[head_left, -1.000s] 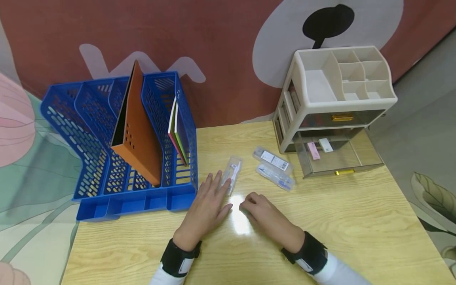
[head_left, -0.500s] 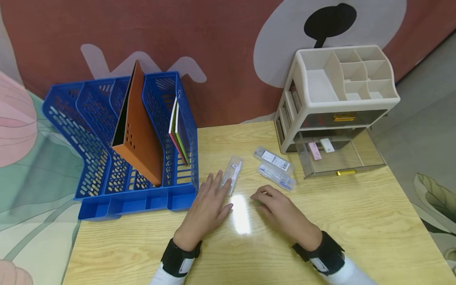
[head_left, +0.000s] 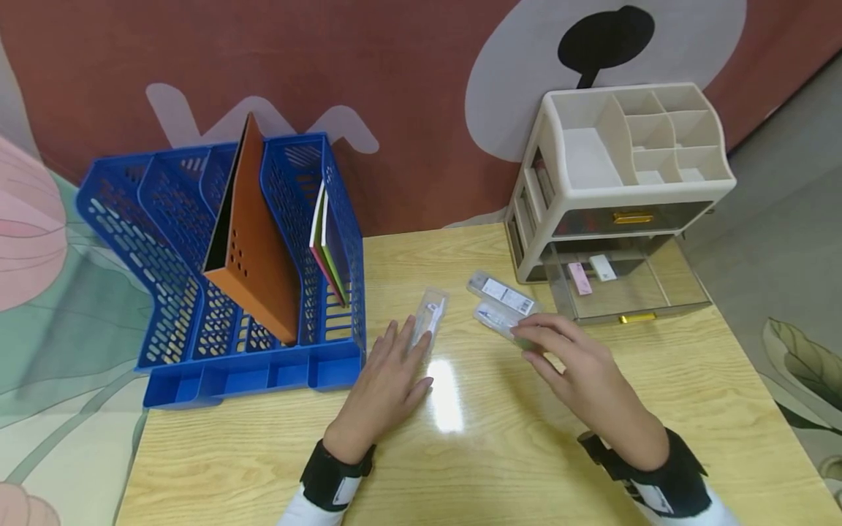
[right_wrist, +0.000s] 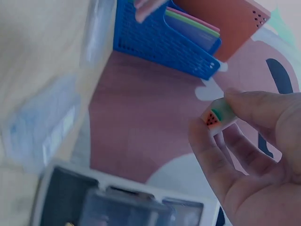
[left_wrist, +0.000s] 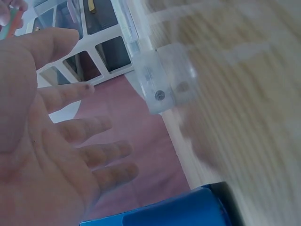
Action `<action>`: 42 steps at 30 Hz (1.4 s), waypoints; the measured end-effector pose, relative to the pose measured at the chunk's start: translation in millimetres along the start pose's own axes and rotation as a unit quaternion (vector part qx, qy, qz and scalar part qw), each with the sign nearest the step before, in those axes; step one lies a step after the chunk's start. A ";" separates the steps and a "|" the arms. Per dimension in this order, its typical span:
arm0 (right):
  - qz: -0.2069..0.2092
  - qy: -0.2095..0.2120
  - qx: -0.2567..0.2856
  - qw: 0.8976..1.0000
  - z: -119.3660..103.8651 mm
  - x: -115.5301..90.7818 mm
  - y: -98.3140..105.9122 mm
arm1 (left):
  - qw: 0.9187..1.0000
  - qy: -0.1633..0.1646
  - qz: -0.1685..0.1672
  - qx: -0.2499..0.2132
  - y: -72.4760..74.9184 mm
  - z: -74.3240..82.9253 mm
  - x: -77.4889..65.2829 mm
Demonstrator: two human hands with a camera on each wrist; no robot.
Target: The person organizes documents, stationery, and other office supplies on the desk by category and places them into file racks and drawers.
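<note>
My right hand (head_left: 588, 372) pinches a small block with a watermelon-slice print (right_wrist: 217, 116) between thumb and fingertips, in orange, green and whitish tones. In the head view those fingers overlap the end of a clear case with blue pens (head_left: 495, 317). A second clear case with a white barcode label (head_left: 506, 292) lies right behind it. My left hand (head_left: 381, 394) is spread with straight fingers, empty-palmed in the left wrist view. Its fingertips overlap the near end of another slim clear case (head_left: 431, 310) in the head view.
At left stands a blue file rack (head_left: 250, 376) with an orange folder (head_left: 263, 256) and thin booklets (head_left: 327, 241). A cream drawer organizer (head_left: 634, 191) stands back right. Its transparent lower drawer (head_left: 658, 296) is pulled out, holding a pink block (head_left: 579, 278) and a white one (head_left: 602, 268).
My right hand has moved right and up from mid-table to over the pen case, its fingers extending forward. My left hand has stayed nearly still.
</note>
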State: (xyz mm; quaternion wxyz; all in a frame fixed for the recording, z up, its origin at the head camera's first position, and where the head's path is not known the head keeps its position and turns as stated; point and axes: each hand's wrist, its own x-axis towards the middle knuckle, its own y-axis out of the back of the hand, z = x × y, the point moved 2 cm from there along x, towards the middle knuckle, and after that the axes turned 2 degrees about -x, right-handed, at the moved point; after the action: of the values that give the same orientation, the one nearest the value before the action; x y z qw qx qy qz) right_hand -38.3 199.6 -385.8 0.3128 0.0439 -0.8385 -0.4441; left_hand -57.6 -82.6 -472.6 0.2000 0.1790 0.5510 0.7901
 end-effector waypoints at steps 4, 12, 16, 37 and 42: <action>0.008 0.011 -0.033 0.999 5.3 3.1 16.6 | 1.000 -0.013 -0.003 0.009 -3.3 0.7 -0.4; 0.006 0.016 -0.098 0.995 26.7 8.7 47.7 | 0.998 -0.049 -0.041 0.031 -9.9 2.8 -4.4; 0.000 0.021 -0.136 0.991 40.4 12.3 58.8 | 0.996 -0.063 -0.041 0.037 -9.8 2.5 -7.2; -0.040 0.013 -0.199 0.979 130.0 25.7 70.5 | 0.992 -0.085 -0.054 0.078 -2.9 4.3 -15.2; -0.074 -0.019 -0.214 0.974 143.8 27.9 69.1 | 0.992 -0.083 -0.053 0.076 0.0 4.5 -17.2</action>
State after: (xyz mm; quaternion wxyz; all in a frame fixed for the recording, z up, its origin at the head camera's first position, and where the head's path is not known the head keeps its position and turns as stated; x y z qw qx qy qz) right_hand -127.5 334.4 -377.8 0.2654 0.0297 -0.7243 -0.6357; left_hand -40.6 -87.9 -472.2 0.2727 0.2294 0.5996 0.7166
